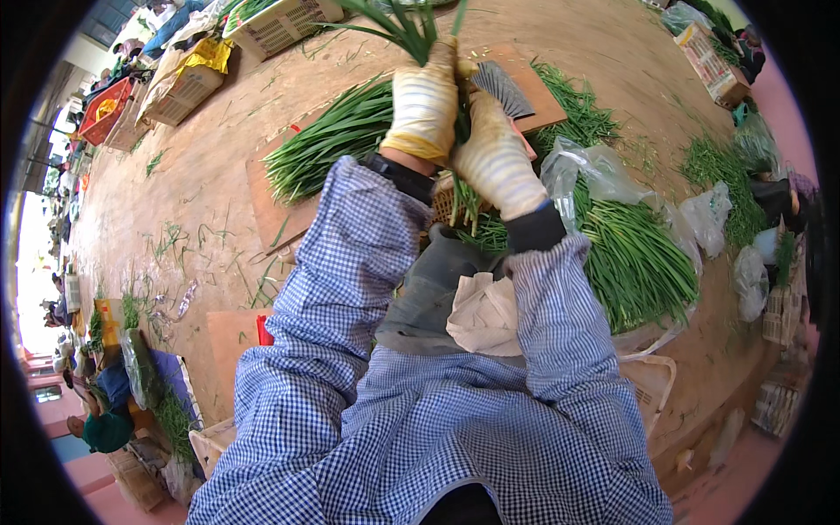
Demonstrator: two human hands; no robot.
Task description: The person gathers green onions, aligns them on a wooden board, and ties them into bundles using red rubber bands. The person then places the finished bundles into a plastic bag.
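A small bunch of green garlic chives (467,200) runs lengthwise between my two gloved hands, leaves fanning out at the top and stems hanging below. My left hand (423,108), in a striped work glove, grips it near the leaves. Lower down, my right hand (495,157) closes around the same bunch, its fingers partly hidden. Left of them, a thick pile of chives (335,144) lies on a brown board (279,223). Just beyond my right hand, a dark grey ridged plate (504,88) rests on another board (545,105).
To the right, more chives (640,262) lie in clear plastic (590,164). Loose trimmings (577,111) cover the floor nearby. A woven basket (446,200) shows below my hands. Crates (282,29) stand at the upper left, and a person (102,426) sits at the lower left.
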